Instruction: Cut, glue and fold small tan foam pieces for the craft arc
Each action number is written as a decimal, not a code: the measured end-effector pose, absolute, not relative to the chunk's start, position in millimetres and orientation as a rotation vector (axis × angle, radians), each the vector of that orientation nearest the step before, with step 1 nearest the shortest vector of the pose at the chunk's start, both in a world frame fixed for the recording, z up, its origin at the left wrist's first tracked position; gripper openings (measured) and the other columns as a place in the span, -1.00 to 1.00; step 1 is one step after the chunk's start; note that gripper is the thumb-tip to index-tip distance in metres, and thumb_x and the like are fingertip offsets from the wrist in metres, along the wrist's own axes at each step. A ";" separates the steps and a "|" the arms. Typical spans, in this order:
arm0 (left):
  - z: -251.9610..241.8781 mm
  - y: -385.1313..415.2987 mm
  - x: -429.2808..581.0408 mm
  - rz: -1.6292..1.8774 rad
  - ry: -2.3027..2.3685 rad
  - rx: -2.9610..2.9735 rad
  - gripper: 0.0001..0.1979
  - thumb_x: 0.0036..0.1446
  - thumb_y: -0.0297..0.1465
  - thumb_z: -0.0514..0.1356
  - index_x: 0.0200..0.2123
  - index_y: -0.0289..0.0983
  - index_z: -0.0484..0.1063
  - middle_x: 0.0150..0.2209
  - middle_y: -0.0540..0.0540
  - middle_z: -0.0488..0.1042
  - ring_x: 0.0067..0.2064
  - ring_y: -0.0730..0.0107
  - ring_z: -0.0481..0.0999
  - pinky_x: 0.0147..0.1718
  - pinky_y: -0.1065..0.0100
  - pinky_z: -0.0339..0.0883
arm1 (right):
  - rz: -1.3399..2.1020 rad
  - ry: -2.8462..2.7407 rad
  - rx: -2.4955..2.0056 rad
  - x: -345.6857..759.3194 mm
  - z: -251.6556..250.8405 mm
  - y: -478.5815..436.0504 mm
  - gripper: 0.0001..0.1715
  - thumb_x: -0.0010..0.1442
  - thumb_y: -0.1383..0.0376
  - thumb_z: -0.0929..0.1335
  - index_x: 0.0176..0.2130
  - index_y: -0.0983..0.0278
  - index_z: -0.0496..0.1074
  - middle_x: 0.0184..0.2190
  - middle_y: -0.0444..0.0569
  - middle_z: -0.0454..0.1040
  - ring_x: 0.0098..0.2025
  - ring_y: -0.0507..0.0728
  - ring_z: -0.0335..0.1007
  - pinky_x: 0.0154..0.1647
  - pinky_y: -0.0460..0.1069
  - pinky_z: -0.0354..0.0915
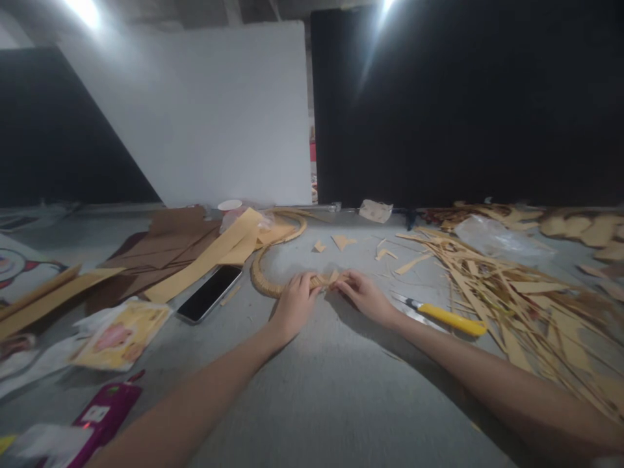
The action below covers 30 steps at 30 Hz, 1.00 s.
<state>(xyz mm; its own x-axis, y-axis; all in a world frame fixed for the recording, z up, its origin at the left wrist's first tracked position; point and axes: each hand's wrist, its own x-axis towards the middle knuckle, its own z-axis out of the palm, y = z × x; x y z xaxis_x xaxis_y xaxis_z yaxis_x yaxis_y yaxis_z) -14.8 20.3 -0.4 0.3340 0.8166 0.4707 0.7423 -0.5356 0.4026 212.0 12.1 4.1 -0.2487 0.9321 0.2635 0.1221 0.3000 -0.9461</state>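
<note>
Both hands meet over a curved, tan wrapped strip (260,273) that lies on the grey table. My left hand (296,300) is closed around the strip near its end, fingers bent over it. My right hand (363,296) pinches a small tan piece at the same end; its exact shape is partly hidden by the fingers. Beyond the hands lie small tan offcuts (343,242). A yellow utility knife (451,319) rests to the right of my right hand, its blade end pointing toward the hand. Left of my left hand is a black-screened phone (210,294).
Long tan strips (209,257) and brown sheets (168,237) lie to the left. A tissue packet (121,335) and a purple device (107,413) are nearer. Thin scrap strips (531,318) and a clear plastic bag (497,235) cover the right. White and black panels (468,104) stand behind.
</note>
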 end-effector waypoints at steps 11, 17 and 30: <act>2.9 12.1 -13.3 1.174 1.125 2.601 -0.72 0.43 -0.46 0.24 0.14 -0.20 0.33 -0.02 -0.17 0.57 0.03 0.11 0.64 0.02 0.11 0.54 | 0.938 -1.488 -0.976 217.0 6.7 9.4 -0.58 0.41 -0.09 0.40 -0.19 0.20 0.46 -0.38 -0.08 0.62 -0.39 0.11 0.54 -0.27 0.00 0.42; 3.3 12.1 -13.5 1.234 1.094 2.601 -0.72 0.41 -0.47 0.26 0.12 -0.20 0.34 -0.04 -0.16 0.57 0.02 0.13 0.65 0.00 0.14 0.55 | 0.852 -1.518 -0.940 217.6 4.9 1.6 -0.59 0.41 -0.07 0.43 -0.24 0.20 0.49 -0.45 -0.10 0.58 -0.48 0.08 0.47 -0.41 -0.04 0.36; 4.3 10.6 -12.2 1.207 1.060 2.663 -0.72 0.42 -0.46 0.26 0.13 -0.19 0.35 -0.07 -0.15 0.58 -0.01 0.13 0.65 -0.02 0.14 0.55 | 0.520 -1.838 -0.969 215.0 9.5 -2.2 -0.67 0.54 0.05 0.28 -0.16 0.18 0.47 -0.46 -0.10 0.53 -0.46 0.09 0.43 -0.39 -0.05 0.33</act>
<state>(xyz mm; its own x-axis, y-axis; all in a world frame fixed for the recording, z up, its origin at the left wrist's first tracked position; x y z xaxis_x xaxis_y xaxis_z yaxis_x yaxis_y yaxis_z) -12.2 10.6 4.3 0.4665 0.5960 0.6536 0.5715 -0.7671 0.2916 215.0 -2.2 9.5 -0.2251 0.8026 0.5524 0.3939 0.5935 -0.7019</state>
